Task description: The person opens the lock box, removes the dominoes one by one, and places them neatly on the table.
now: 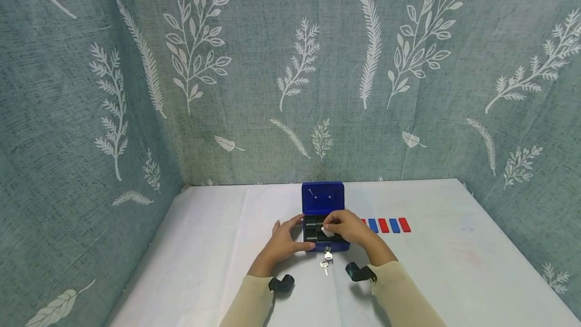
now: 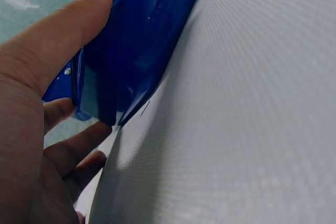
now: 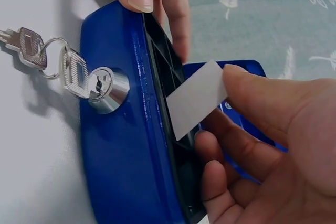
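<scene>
A blue cash box (image 1: 333,248) stands on the table with its lid (image 1: 323,197) raised and a black compartment tray (image 1: 310,222) inside. My left hand (image 1: 283,240) holds the box's left end; in the left wrist view the thumb (image 2: 89,17) lies on the front rim, fingers at the side and back. Over the tray, my right hand (image 1: 348,226) pinches a thin white rectangular piece (image 3: 197,100) between thumb and fingers. Its lower end dips into the tray opening; whether it touches the bottom is hidden. A key sits in the front lock (image 3: 111,90), with a second key (image 3: 32,48) on its ring.
Right of the box, red pieces (image 1: 383,225) and blue pieces (image 1: 394,225) lie in an alternating row, partly covered by my right hand. White cloth (image 1: 204,246) covers the table. A leaf-patterned green curtain (image 1: 254,90) closes off the back and sides.
</scene>
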`<action>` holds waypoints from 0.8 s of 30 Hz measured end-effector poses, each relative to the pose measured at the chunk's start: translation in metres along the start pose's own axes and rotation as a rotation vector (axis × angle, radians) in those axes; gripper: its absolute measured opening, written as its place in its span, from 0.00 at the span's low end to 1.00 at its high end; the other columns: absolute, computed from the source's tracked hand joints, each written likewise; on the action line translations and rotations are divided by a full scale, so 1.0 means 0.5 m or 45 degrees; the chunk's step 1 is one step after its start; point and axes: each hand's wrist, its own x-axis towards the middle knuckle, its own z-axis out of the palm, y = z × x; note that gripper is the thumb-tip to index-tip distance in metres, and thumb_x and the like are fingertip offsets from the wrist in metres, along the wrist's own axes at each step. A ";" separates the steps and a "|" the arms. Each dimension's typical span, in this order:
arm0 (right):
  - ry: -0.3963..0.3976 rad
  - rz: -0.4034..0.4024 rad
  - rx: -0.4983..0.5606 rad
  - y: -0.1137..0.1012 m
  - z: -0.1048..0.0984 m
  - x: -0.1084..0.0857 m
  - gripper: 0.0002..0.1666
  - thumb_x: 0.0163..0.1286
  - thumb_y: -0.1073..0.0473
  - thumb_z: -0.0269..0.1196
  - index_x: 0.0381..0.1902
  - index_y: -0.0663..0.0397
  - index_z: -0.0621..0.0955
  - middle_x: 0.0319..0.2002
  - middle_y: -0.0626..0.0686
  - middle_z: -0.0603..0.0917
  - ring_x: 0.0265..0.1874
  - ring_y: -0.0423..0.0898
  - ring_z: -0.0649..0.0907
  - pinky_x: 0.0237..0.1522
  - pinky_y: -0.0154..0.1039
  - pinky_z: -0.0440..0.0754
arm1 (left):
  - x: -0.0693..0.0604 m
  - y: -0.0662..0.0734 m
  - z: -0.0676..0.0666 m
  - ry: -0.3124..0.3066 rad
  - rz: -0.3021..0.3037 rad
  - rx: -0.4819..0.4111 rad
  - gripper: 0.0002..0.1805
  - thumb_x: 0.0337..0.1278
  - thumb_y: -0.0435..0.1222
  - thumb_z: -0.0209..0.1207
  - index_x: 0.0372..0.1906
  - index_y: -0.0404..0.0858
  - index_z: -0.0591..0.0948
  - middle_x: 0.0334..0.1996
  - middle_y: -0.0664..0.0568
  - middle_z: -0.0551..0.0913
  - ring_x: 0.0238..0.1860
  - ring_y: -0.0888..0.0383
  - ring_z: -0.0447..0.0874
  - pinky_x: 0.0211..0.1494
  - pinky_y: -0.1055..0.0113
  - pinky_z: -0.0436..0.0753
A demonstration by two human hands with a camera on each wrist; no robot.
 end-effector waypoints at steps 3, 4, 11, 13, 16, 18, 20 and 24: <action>0.030 -0.002 0.044 0.002 0.001 -0.003 0.02 0.69 0.60 0.63 0.36 0.50 0.83 0.32 0.46 0.80 0.34 0.45 0.78 0.42 0.43 0.81 | 0.000 0.001 0.000 0.005 0.012 0.000 0.52 0.38 0.59 0.72 0.71 0.42 0.67 0.62 0.47 0.76 0.67 0.48 0.67 0.73 0.41 0.37; 0.045 -0.009 0.058 0.003 0.001 -0.003 0.02 0.69 0.60 0.63 0.36 0.51 0.83 0.32 0.46 0.80 0.34 0.45 0.77 0.42 0.43 0.81 | -0.001 0.002 0.000 0.006 0.016 -0.001 0.52 0.39 0.59 0.72 0.71 0.42 0.68 0.62 0.47 0.76 0.67 0.48 0.67 0.73 0.41 0.37; 0.158 -0.054 0.176 0.006 -0.004 -0.006 0.05 0.70 0.58 0.62 0.39 0.54 0.82 0.32 0.47 0.80 0.32 0.44 0.78 0.36 0.40 0.81 | -0.002 0.007 -0.001 0.015 0.014 -0.014 0.52 0.38 0.59 0.72 0.70 0.41 0.68 0.62 0.46 0.76 0.67 0.48 0.67 0.73 0.40 0.38; 0.185 -0.057 0.188 0.008 -0.007 -0.007 0.06 0.70 0.58 0.62 0.40 0.54 0.82 0.33 0.47 0.80 0.33 0.44 0.78 0.36 0.39 0.82 | -0.003 0.008 -0.001 0.013 0.010 -0.011 0.52 0.38 0.60 0.72 0.70 0.41 0.68 0.62 0.46 0.76 0.67 0.48 0.67 0.73 0.41 0.38; 0.228 -0.062 0.191 0.012 -0.012 -0.008 0.05 0.70 0.59 0.62 0.40 0.53 0.82 0.34 0.47 0.81 0.34 0.44 0.78 0.38 0.39 0.81 | -0.003 0.009 -0.001 0.009 0.002 -0.010 0.52 0.38 0.60 0.72 0.71 0.41 0.68 0.62 0.46 0.76 0.67 0.48 0.67 0.73 0.41 0.37; 0.260 -0.066 0.184 0.014 -0.015 -0.009 0.05 0.70 0.59 0.62 0.40 0.53 0.82 0.35 0.47 0.82 0.34 0.44 0.79 0.38 0.40 0.80 | -0.003 0.010 -0.002 0.003 -0.017 -0.008 0.52 0.38 0.60 0.72 0.71 0.42 0.68 0.62 0.47 0.76 0.68 0.48 0.66 0.73 0.42 0.36; 0.283 -0.067 0.160 0.018 -0.017 -0.009 0.04 0.70 0.59 0.62 0.40 0.52 0.82 0.35 0.47 0.82 0.34 0.44 0.78 0.38 0.40 0.80 | -0.003 0.010 -0.002 -0.001 -0.032 -0.005 0.52 0.38 0.60 0.72 0.71 0.43 0.67 0.63 0.48 0.75 0.68 0.49 0.65 0.74 0.43 0.36; 0.294 -0.047 0.096 0.026 -0.017 -0.009 0.04 0.70 0.58 0.62 0.39 0.52 0.82 0.34 0.46 0.82 0.35 0.44 0.78 0.39 0.42 0.79 | -0.001 0.010 -0.001 -0.001 -0.034 0.001 0.52 0.38 0.59 0.72 0.71 0.43 0.67 0.63 0.47 0.75 0.68 0.48 0.65 0.74 0.43 0.36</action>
